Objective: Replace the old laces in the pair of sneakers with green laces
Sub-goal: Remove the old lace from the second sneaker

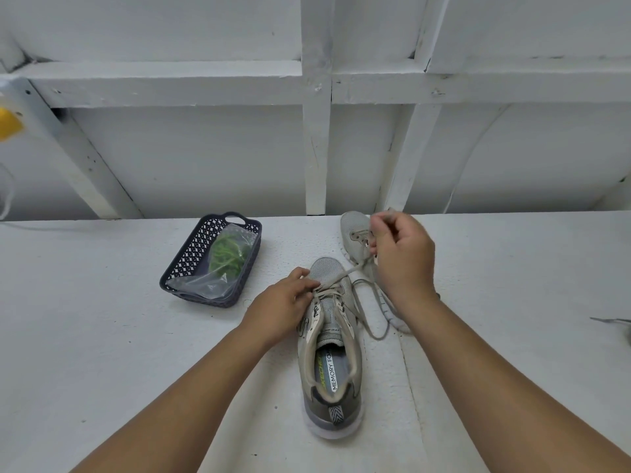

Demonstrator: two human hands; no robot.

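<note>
A grey sneaker (329, 353) stands on the white table (102, 336), its heel toward me. My left hand (283, 302) rests on its left side near the toe, fingertips at the lowest eyelets. My right hand (401, 257) is raised above and to the right, pinching the old grey lace (345, 273), which runs taut from the eyelets up to it. A loose loop of that lace lies on the table to the right. The second sneaker (356, 233) lies behind, partly hidden by my right hand. Green laces (228, 254) sit in a clear bag.
A dark perforated plastic basket (191, 264) holds the bag, left of the shoes. A white framed wall rises just behind the table's far edge. A thin dark object (611, 320) lies at the right edge. A yellow thing (8, 122) shows at far left.
</note>
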